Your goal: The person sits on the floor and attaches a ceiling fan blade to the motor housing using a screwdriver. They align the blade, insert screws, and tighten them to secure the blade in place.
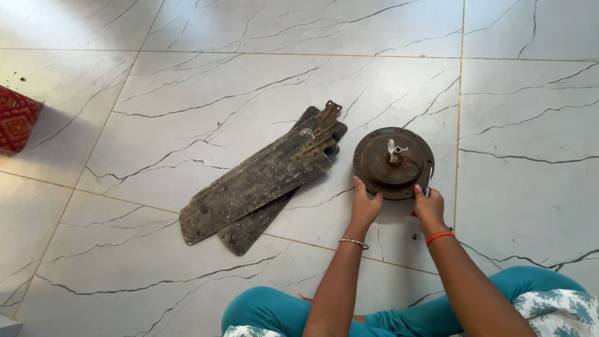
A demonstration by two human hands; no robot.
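Hands are being pressed on the round rusty-brown metal fan motor housing (394, 163) at frame centre-right: left hand (364, 206) gripping its lower-left rim, right hand (429, 211) clamped on a thin tool (428, 185) at its lower-right edge.

Red box (17, 120) cut off at left edge.

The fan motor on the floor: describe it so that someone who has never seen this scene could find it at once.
Start at the pale marble floor. Right of the stacked fan blades lies the fan motor, touched by the left hand and the right hand. Unlike the long flat blades, it is a round rusty disc with a central shaft.
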